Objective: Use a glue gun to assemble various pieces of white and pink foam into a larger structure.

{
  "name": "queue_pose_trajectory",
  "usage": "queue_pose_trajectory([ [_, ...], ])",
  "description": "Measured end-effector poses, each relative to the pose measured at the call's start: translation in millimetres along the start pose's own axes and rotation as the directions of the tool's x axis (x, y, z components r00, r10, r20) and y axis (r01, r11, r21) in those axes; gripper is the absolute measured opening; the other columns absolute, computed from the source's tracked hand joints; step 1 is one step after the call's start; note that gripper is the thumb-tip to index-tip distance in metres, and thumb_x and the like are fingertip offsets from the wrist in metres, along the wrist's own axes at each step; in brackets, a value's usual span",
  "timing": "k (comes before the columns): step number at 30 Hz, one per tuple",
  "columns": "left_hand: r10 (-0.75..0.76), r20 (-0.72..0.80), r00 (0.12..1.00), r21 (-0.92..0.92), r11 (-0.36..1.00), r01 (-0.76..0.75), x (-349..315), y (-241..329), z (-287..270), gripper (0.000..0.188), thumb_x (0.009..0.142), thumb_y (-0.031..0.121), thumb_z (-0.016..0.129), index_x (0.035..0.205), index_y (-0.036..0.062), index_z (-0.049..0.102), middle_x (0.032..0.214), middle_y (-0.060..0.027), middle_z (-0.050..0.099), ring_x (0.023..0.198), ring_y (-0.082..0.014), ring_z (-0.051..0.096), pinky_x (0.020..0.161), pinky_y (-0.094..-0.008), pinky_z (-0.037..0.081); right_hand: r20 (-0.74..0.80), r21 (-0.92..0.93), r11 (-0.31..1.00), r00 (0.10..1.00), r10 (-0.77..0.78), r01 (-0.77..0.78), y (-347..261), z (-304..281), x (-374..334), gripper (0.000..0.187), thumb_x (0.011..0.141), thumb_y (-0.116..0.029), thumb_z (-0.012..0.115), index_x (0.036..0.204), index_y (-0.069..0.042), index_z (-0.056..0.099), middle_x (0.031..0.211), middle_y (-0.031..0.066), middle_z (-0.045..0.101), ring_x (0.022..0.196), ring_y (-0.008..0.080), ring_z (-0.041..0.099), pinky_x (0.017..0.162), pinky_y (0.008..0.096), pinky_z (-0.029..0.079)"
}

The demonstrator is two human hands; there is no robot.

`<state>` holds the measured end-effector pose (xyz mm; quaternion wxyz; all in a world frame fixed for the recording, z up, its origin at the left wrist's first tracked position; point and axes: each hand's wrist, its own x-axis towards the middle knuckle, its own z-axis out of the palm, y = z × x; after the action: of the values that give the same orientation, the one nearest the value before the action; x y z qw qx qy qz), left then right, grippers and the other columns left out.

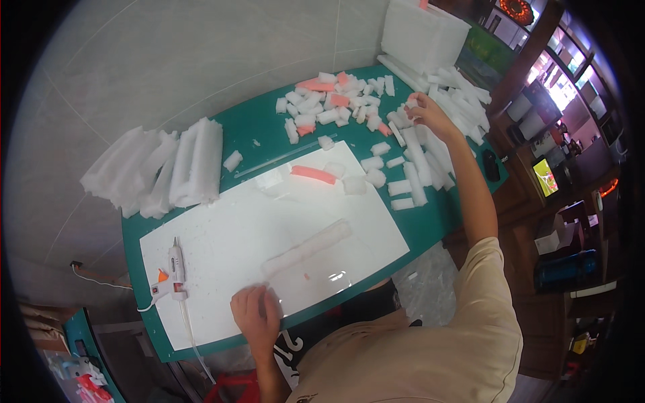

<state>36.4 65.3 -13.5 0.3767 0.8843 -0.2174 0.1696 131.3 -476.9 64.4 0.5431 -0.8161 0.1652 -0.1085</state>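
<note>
At the far right of the table, my right hand [433, 117] reaches over a heap of white foam pieces. Its thumb and fingers close around a small foam piece [410, 103], partly hidden by the fingertips. My left hand [256, 314] rests on the near edge of the white board [222, 248], fingers curled in, with nothing visible in them. Just beyond it lies a long pale foam strip [308, 247]. A curved pink foam strip [313, 174] sits farther back on the board, beside white foam blocks [355, 185].
A white glue gun [176, 265] with an orange trigger lies at the board's left. Bundled foam sheets [196, 162] stand at the back left. Loose white and pink pieces [328, 116] cover the far middle of the green table [245, 127]. A large foam block [423, 39] stands behind.
</note>
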Motion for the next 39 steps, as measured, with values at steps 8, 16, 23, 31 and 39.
queue_pose_trajectory([
  [8, 0.0, -0.007, 1.0, 0.012, 1.0, 0.0, 0, -2, -2, 0.012, 0.083, 0.004, 0.062, 0.094, 0.0, 0.063, 0.095, -0.014, 0.062, 0.093, -0.0315, 0.057, 0.084, -0.0385, 0.044, 0.009, -0.287, 0.957, 0.999, 0.042, -0.038, -12, 26, -26, 0.034, 0.084, -0.02, 0.062, 0.115, -0.01, 0.053, 0.092, 0.0064, 0.059, 0.072, 0.0121, 0.054, 0.065, 0.0253, 0.046],
  [16, -0.013, -0.025, 1.0, -0.023, 1.0, 0.013, -2, -2, -3, 0.016, 0.079, 0.003, 0.064, 0.095, 0.0016, 0.063, 0.096, -0.0132, 0.063, 0.093, -0.0313, 0.058, 0.083, -0.0405, 0.043, -0.066, -0.746, 0.585, 0.839, -0.54, 0.317, 27, 64, 23, 0.046, 0.077, -0.009, 0.062, 0.123, -0.013, 0.056, 0.12, 0.0157, 0.058, 0.113, 0.0346, 0.053, 0.094, 0.041, 0.044],
  [23, 0.049, 0.01, 0.999, -0.015, 0.999, -0.049, 0, -2, -5, 0.018, 0.078, 0.004, 0.064, 0.096, 0.0023, 0.063, 0.095, -0.0112, 0.063, 0.094, -0.0312, 0.058, 0.083, -0.041, 0.043, 0.11, -0.883, 0.363, 0.884, -0.455, 0.297, 21, 104, 43, 0.035, 0.078, -0.005, 0.065, 0.113, -0.012, 0.063, 0.12, 0.0142, 0.058, 0.114, 0.0347, 0.051, 0.096, 0.0429, 0.043],
  [31, 0.091, 0.013, 0.996, -0.1, 0.991, -0.089, 1, -1, -9, 0.017, 0.077, 0.001, 0.064, 0.094, 0.0012, 0.063, 0.094, -0.0131, 0.063, 0.092, -0.0327, 0.057, 0.082, -0.0412, 0.044, -0.246, -0.567, 0.792, 0.871, -0.426, 0.227, 5, 58, 52, 0.032, 0.091, -0.029, 0.059, 0.104, 0.0, 0.061, 0.096, 0.0172, 0.068, 0.087, 0.0289, 0.068, 0.077, 0.0352, 0.052],
  [39, 0.116, 0.014, 0.993, -0.115, 0.987, -0.113, -2, -7, -8, 0.02, 0.076, 0.003, 0.066, 0.096, 0.0031, 0.062, 0.093, -0.0106, 0.063, 0.092, -0.0307, 0.058, 0.08, -0.0411, 0.044, -0.105, -0.186, 0.98, 0.99, -0.09, 0.069, -15, 45, 8, 0.029, 0.095, -0.027, 0.056, 0.11, -0.001, 0.058, 0.098, 0.0094, 0.064, 0.084, 0.0177, 0.064, 0.075, 0.0293, 0.053],
])
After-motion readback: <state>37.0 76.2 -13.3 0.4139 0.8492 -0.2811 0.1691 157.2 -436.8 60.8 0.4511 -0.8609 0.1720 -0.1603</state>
